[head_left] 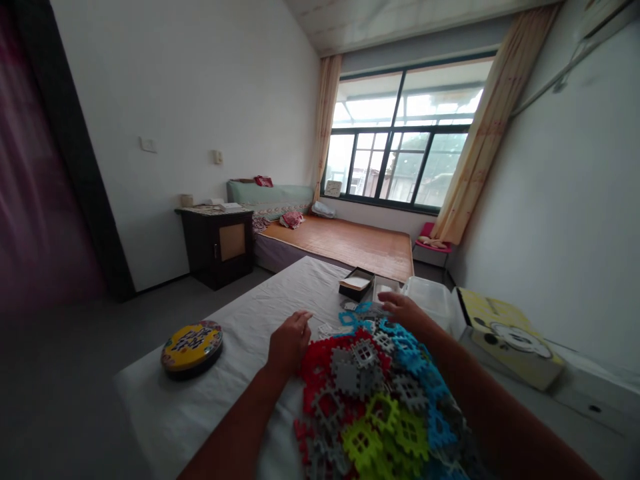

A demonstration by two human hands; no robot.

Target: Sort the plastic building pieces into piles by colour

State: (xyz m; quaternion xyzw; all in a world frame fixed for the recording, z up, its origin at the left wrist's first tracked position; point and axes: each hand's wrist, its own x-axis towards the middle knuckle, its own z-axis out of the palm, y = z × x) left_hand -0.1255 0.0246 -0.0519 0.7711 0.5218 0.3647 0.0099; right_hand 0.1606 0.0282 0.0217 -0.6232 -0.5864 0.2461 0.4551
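A large pile of plastic interlocking building pieces (350, 373) in red, grey, blue and lime green covers the near right part of the table. My left hand (290, 341) rests at the pile's left edge, beside the red pieces, its fingers loosely stretched and nothing visible in them. Over the far side of the pile, near the blue pieces (410, 350), my right hand (400, 308) reaches with its fingers apart and seems to hold nothing. Small white and grey pieces (326, 330) lie between the hands. My right forearm hides part of the pile's right side.
A round yellow tin (193, 348) stands on the white-covered table (240, 333) at left. Beyond the pile are a black open box (357, 283) and a clear plastic container (427, 297). A yellow cartoon box (510, 337) lies at right. A bed (350, 243) stands behind.
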